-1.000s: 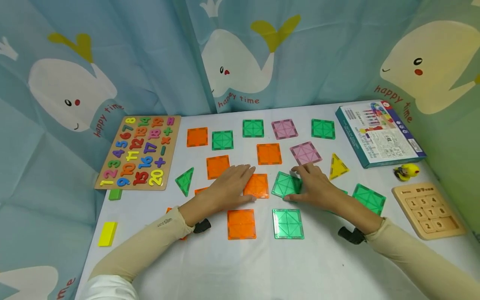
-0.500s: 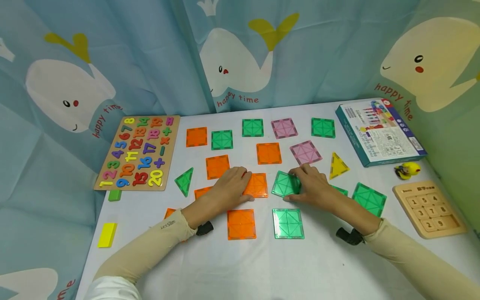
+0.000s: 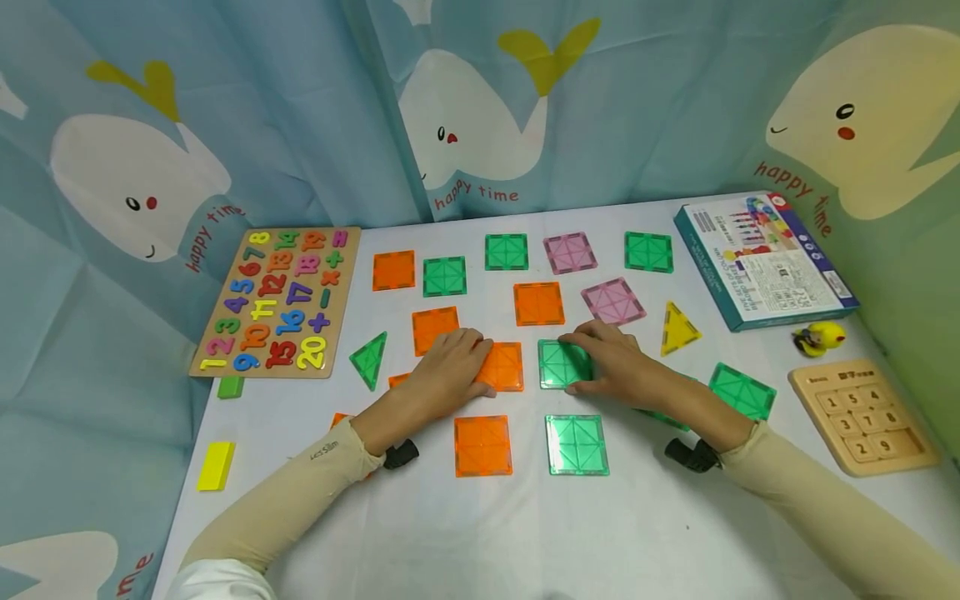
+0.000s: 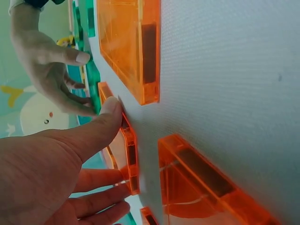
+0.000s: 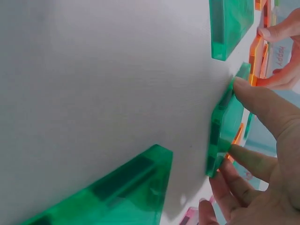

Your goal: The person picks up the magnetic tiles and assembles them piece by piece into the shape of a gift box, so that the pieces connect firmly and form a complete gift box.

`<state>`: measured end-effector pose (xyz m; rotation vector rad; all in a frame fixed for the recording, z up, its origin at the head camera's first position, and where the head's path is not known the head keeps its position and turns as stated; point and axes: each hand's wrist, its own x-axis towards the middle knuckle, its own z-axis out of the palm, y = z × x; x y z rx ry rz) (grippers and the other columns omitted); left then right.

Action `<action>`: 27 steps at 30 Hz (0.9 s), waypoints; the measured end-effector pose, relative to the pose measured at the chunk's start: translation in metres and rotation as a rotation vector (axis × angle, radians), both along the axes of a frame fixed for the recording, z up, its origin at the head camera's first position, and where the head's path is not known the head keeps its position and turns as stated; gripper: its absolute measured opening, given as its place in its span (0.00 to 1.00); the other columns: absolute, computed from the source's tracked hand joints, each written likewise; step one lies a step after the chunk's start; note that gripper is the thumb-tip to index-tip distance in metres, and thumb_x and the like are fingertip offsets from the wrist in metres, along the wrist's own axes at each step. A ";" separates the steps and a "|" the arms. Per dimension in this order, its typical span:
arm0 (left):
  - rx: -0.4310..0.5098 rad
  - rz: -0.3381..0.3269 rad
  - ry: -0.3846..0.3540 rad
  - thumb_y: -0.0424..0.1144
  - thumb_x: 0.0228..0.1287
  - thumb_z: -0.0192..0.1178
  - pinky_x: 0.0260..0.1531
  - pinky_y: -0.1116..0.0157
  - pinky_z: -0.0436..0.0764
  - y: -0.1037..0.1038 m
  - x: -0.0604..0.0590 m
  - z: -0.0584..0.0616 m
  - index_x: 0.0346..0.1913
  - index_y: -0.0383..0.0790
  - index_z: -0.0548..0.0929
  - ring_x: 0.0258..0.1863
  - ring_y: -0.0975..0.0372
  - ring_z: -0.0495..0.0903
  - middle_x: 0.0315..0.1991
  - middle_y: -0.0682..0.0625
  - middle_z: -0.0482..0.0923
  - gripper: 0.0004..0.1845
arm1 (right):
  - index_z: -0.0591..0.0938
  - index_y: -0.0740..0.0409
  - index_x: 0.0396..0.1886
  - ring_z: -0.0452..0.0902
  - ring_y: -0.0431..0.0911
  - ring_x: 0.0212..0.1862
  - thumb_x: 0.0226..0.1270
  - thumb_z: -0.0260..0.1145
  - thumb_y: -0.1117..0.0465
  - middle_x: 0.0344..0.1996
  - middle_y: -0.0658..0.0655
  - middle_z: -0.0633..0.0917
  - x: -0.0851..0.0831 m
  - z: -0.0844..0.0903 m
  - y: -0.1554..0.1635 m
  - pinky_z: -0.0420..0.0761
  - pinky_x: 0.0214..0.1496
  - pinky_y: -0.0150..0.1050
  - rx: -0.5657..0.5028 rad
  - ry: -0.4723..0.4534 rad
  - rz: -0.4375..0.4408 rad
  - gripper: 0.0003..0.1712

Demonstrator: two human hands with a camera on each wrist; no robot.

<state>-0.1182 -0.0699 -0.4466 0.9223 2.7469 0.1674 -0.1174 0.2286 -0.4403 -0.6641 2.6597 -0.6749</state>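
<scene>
My left hand (image 3: 450,372) grips an orange square magnetic tile (image 3: 504,367) by its edges, thumb on the near side. In the left wrist view the thumb lies along the edge of that orange tile (image 4: 131,154), with the fingertips at its other side. Across a narrow gap, my right hand (image 3: 618,361) holds a green square magnetic tile (image 3: 557,365) between thumb and fingers. The right wrist view shows the green tile (image 5: 228,123) low over the white tabletop. Nearer me lie another orange square (image 3: 483,447) and another green square (image 3: 577,446).
Several orange, green and pink squares, such as this pink tile (image 3: 613,302), lie behind and beside the hands. A yellow triangle (image 3: 678,328) and green triangle (image 3: 370,360) flank them. A number board (image 3: 333,327) stands left; a box (image 3: 772,267) and wooden number puzzle (image 3: 862,417) stand right.
The green tile has shifted left and turned straighter under my right hand. My left hand has moved slightly left with the orange tile.
</scene>
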 end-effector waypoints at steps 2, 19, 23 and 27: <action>0.010 0.000 -0.002 0.61 0.70 0.66 0.74 0.50 0.67 0.000 0.000 0.000 0.75 0.34 0.72 0.71 0.48 0.69 0.68 0.40 0.73 0.42 | 0.75 0.58 0.74 0.68 0.62 0.67 0.62 0.82 0.53 0.66 0.65 0.74 -0.002 0.000 -0.002 0.65 0.70 0.66 0.004 -0.002 0.008 0.43; -0.005 0.008 -0.004 0.63 0.70 0.66 0.75 0.51 0.65 0.008 0.000 0.001 0.75 0.36 0.72 0.73 0.50 0.67 0.70 0.42 0.71 0.43 | 0.75 0.57 0.75 0.69 0.61 0.66 0.61 0.82 0.53 0.66 0.64 0.74 -0.008 -0.005 -0.014 0.67 0.63 0.62 -0.008 0.001 0.059 0.44; 0.001 0.003 0.001 0.63 0.70 0.65 0.75 0.51 0.65 0.007 0.000 -0.001 0.75 0.35 0.72 0.73 0.50 0.67 0.69 0.41 0.71 0.43 | 0.75 0.57 0.75 0.68 0.61 0.65 0.61 0.82 0.52 0.66 0.64 0.74 -0.008 -0.006 -0.015 0.67 0.61 0.59 -0.003 0.001 0.054 0.44; 0.007 0.000 0.004 0.63 0.69 0.66 0.76 0.50 0.65 0.006 0.000 -0.001 0.75 0.35 0.72 0.72 0.49 0.67 0.69 0.41 0.71 0.43 | 0.74 0.57 0.75 0.67 0.61 0.66 0.61 0.82 0.52 0.66 0.64 0.74 -0.009 -0.007 -0.016 0.66 0.60 0.57 0.007 0.003 0.050 0.45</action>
